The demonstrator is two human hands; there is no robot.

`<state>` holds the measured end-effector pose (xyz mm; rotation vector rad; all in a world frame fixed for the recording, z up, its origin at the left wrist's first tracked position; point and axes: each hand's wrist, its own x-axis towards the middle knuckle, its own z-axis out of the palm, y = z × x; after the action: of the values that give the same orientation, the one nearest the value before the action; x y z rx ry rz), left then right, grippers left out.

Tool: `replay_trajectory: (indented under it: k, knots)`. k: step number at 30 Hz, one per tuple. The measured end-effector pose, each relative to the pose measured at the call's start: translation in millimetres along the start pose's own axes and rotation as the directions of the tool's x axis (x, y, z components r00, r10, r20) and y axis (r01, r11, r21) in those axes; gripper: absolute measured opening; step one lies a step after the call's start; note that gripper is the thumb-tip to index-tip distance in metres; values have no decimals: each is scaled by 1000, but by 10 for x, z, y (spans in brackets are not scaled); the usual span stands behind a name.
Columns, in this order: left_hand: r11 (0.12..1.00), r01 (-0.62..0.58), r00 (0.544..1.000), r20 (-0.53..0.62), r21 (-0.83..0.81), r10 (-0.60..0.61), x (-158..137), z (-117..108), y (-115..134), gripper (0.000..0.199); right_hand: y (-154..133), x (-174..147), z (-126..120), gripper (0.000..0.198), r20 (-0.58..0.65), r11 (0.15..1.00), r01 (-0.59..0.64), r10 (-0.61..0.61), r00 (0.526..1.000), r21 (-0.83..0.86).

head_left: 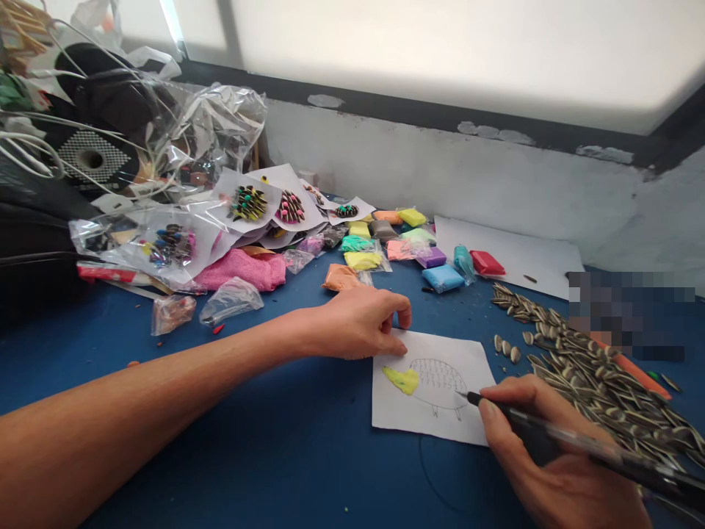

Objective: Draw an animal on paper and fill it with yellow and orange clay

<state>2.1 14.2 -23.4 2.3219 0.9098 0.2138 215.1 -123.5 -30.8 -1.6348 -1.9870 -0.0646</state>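
Observation:
A white sheet of paper [396, 411] lies on the blue table, with a pencil-like outline of a rounded animal on two short legs. Its body is filled with small marks, and flattened yellow clay [403, 380] covers the head. My right hand [556, 448] grips a black pen [529, 426], whose tip meets the drawing at the body's right side. At the sheet's upper left corner, my left hand [363, 323] rests with the thumb on the paper. Its index finger arches apart from the thumb, and nothing shows between them.
Striped sunflower seeds [611, 389] are heaped at right. Coloured clay packets [443, 278] lie behind the paper, near a pink cloth [242, 270]. Sheets bearing seed-and-clay figures [290, 207] are stacked at back left, beside clear plastic bags [220, 125]. Another white sheet [512, 250] lies along the wall.

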Motion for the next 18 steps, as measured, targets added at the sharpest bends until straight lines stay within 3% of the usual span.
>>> replay_trajectory:
  k: [18]
  knots:
    - [1000,0,1000,-14,16,0,-4,10,-6,29,-33,-4,13,14,16,993,-90,89,996,71]
